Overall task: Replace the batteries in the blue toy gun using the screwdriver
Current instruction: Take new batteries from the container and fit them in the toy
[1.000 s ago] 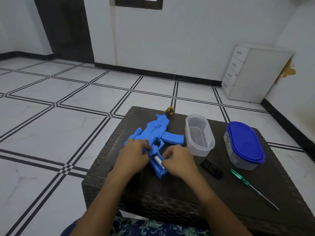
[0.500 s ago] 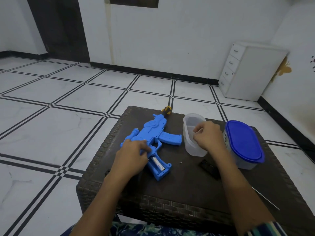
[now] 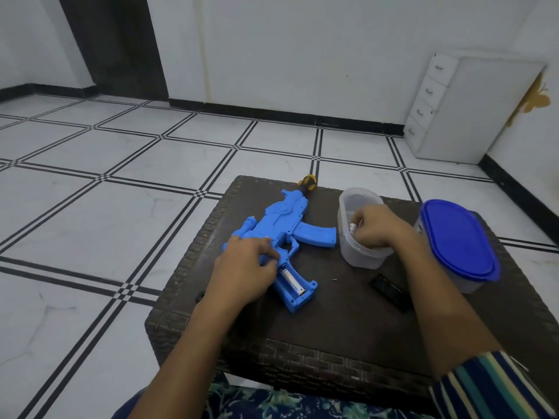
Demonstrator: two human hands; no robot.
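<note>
A second ago both hands met at the toy's handle. Now only the left hand (image 3: pixel 245 267) is there, on the table's (image 3: pixel 332 322) left half, with its fingers bent over the rear body of the blue toy gun (image 3: pixel 281 225) and clamped on it just above the handle.

The gun has not shifted. It lies flat on its side on the table's left half, with its yellow-and-black muzzle tip (image 3: pixel 307 184) at the table's far edge and its handle pointing toward the near edge. The handle's compartment stands open, and one white battery (image 3: pixel 292 281) lies lengthwise in it. The curved magazine points toward the table's middle, where a tiny screw (image 3: pixel 334 280) lies.

The right hand (image 3: pixel 378 228) has left the handle. Half a second ago it hung over the clear tub (image 3: pixel 357 258) at the table's middle; now it is sunk into that tub. Its fingers are curled, with a small pale thing (image 3: pixel 352 228) at their tips, though I cannot tell whether they pinch it.

A black cover (image 3: pixel 390 293) lies flat toward the table's near right, partly behind the right forearm. A blue-lidded container (image 3: pixel 456 240) stands at the table's right edge.
</note>
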